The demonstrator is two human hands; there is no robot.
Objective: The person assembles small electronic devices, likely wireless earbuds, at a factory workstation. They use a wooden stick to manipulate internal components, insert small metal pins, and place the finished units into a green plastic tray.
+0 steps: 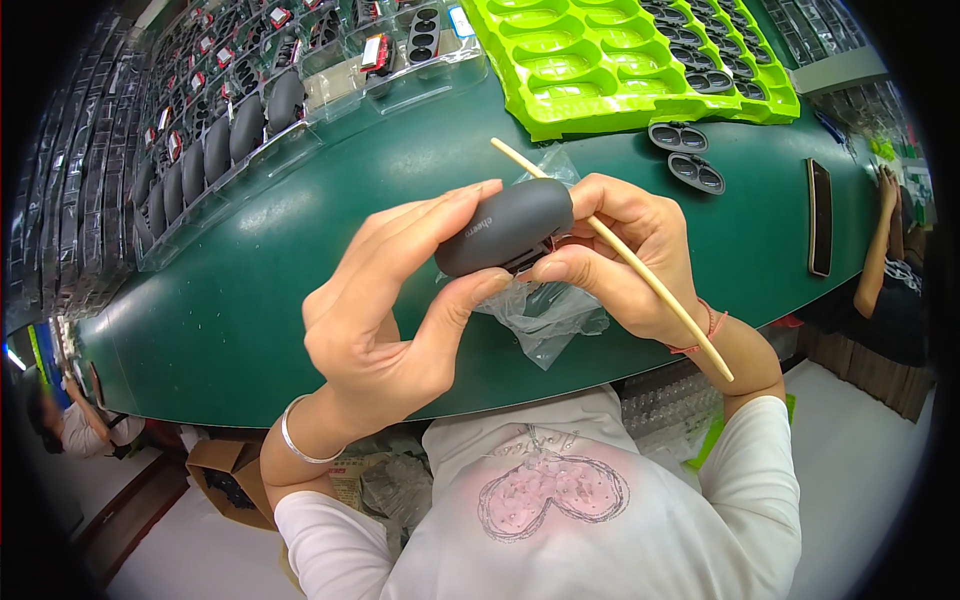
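Between my two hands, above the green table, is a dark grey rounded earbud case [508,222], tilted, with its slotted side low. My left hand [375,305] grips its left end, fingers over the top and thumb below. My right hand [640,255] pinches the right end near the slot, where a small bit of red shows. A thin pale wooden stick [660,287] also rests in my right hand, slanting from behind the case down past my wrist. Under the case lies a crumpled clear plastic bag [545,325]. The fingertips of my right hand are partly hidden.
Clear trays [330,115] with dark case shells and small red parts stand at the far left. A bright green moulded tray [540,125] holds several dark inserts. Two dark inserts [695,173] and a phone [819,217] lie on the right. Other people's arms [873,265] show at both sides.
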